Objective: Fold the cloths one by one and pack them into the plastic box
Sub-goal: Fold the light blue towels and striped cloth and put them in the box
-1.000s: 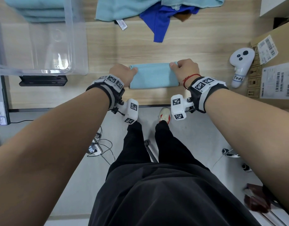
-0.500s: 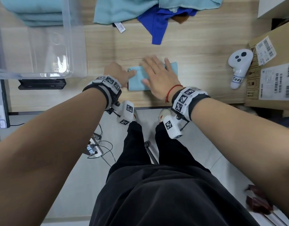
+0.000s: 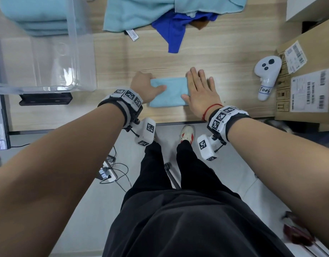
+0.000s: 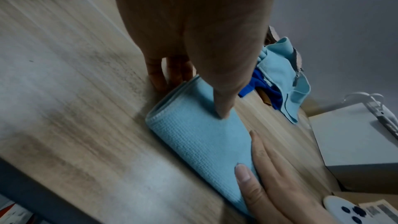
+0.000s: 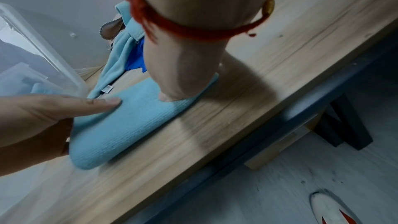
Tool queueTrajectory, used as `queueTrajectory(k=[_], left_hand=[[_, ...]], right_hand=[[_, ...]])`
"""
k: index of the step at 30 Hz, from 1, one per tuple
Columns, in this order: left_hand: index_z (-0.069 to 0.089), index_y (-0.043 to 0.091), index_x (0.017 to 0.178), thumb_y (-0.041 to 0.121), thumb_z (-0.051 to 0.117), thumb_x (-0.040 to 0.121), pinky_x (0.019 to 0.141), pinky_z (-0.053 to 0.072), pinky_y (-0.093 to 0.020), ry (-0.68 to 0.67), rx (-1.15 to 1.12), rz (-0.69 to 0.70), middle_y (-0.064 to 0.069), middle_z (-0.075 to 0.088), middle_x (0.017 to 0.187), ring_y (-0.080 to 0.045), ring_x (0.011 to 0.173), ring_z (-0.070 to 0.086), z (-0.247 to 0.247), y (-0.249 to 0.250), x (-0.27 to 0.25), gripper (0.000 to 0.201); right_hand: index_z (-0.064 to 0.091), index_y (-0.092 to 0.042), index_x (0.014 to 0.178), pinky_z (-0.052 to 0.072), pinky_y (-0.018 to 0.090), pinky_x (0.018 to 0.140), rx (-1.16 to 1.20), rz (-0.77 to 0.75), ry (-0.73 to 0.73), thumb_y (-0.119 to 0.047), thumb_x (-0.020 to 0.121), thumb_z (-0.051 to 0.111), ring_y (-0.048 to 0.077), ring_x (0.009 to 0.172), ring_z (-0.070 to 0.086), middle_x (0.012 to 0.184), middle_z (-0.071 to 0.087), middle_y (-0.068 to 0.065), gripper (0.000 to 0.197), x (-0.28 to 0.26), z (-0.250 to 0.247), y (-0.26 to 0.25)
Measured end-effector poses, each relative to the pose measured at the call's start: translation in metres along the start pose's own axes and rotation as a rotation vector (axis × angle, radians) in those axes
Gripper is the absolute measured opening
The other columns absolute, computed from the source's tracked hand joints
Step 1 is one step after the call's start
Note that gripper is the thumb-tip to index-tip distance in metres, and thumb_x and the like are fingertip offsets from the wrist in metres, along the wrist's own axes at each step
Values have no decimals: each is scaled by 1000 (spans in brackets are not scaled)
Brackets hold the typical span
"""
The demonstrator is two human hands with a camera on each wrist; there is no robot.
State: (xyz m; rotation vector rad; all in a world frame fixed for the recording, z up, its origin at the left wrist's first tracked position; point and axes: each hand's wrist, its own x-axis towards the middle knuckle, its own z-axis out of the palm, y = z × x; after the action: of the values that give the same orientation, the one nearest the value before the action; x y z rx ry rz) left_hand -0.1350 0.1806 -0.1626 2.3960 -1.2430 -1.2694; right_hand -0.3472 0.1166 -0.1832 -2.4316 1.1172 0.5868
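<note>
A folded light-blue cloth (image 3: 169, 93) lies near the wooden table's front edge. My left hand (image 3: 147, 86) holds its left end, with the thumb on top and the fingers curled at the edge; the left wrist view shows the thumb pressing into the cloth (image 4: 200, 139). My right hand (image 3: 200, 89) lies flat on the right end with straight fingers. The clear plastic box (image 3: 82, 52) stands at the back left with folded light-blue cloths (image 3: 35, 19) inside. Unfolded cloths (image 3: 141, 13), light blue and dark blue (image 3: 173, 28), are heaped at the back.
A white controller (image 3: 267, 75) lies to the right of the cloth, with a cardboard box (image 3: 308, 80) beside it. A black flat object (image 3: 44, 99) sits in front of the plastic box. The table's front edge (image 3: 169, 123) runs just below my wrists.
My right hand let go of the cloth's right end, opened flat, slid over the middle of the cloth and moved back to the right end. My left hand stayed at the left end.
</note>
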Motion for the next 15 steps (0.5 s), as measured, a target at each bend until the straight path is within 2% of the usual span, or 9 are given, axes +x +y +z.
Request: queueTrajectory(k=[2,3,5,7,9,10,12,13,15], left_hand=[[61,6,116,72,55,70,93,47,-42,-16,32,22,-16,60,116,-30,109,56,6,5,-1,81],[57,6,120,71,55,74,96,45,-42,-9,50,26,-17,55,121,-31,113,54,9,7,-1,80],[49,7,126,56,60,85,99,40,-41,6,100,32,-17,48,127,-32,115,49,15,8,-3,65],[46,11,121,46,66,84,93,42,-42,-22,173,38,-14,53,119,-32,108,51,18,9,-5,54],[45,16,115,45,70,80,86,45,-42,-89,251,19,-10,59,108,-30,100,53,20,9,-7,52],[46,17,114,47,70,79,85,46,-42,-110,290,13,-9,60,107,-29,99,54,20,11,-8,52],[50,19,118,50,68,80,87,44,-42,-123,391,22,-8,59,113,-29,106,52,23,18,-9,52],[52,19,120,52,66,81,89,43,-43,-123,452,34,-9,57,118,-30,111,49,24,21,-10,53],[54,20,124,53,64,83,92,39,-45,-137,544,48,-10,50,124,-31,118,42,28,29,-13,53]], right_hand=[[-8,-13,154,-1,48,120,6,-1,3,-45,101,29,26,149,-11,162,-13,3,71,-2,1,0],[-7,-13,154,-1,48,120,6,-2,5,-45,101,29,26,149,-11,162,-13,3,71,-3,1,1],[-5,-13,154,0,49,120,6,-4,7,-45,101,29,26,149,-10,162,-12,3,71,-6,2,5],[1,-14,154,2,50,120,5,-9,17,-45,100,33,27,149,-6,162,-7,3,70,-10,3,11],[14,-15,151,9,52,118,5,-29,48,-44,97,41,29,148,5,161,6,6,67,-14,2,16],[23,-14,148,18,51,115,-11,-41,80,-44,94,47,30,144,17,157,17,8,65,-16,1,18],[39,-15,137,34,47,100,-51,-32,156,-47,88,56,32,125,37,141,37,9,60,-21,-3,22],[42,-16,133,37,45,93,-56,-12,161,-47,87,58,31,118,40,133,41,9,57,-22,-5,23],[44,-14,128,39,43,87,-39,20,113,-47,88,58,31,113,41,127,41,11,53,-24,-8,25]])
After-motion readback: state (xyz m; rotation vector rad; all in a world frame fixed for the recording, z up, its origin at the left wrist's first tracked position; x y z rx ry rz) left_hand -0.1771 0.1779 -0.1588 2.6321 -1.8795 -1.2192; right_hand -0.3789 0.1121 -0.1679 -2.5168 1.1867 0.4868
